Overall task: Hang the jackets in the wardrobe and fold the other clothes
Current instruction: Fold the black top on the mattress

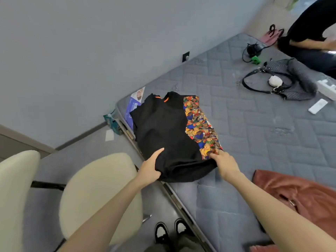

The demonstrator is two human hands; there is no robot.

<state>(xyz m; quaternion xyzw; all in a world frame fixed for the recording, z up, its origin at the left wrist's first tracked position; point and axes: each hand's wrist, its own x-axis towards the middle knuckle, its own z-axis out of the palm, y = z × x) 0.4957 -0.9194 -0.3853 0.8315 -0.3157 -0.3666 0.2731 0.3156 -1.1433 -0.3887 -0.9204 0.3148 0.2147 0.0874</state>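
1. Head view, middle of the frame: the black top (163, 135), bear-printed down its right side, lies on the bed (254, 128) near the edge. My left hand (151, 166) grips its lower left hem, thumb on top. My right hand (225, 164) pinches the lower right corner.
2. I judge this fold begun but not finished. The reddish-brown jacket (300, 195), lower right, lies unhung on the bed, and no wardrobe shows.
3. Upper right, a black handbag (294, 80) lies slumped on the bed with a white fluffy thing (275, 80) at its straps. I cannot see inside it.
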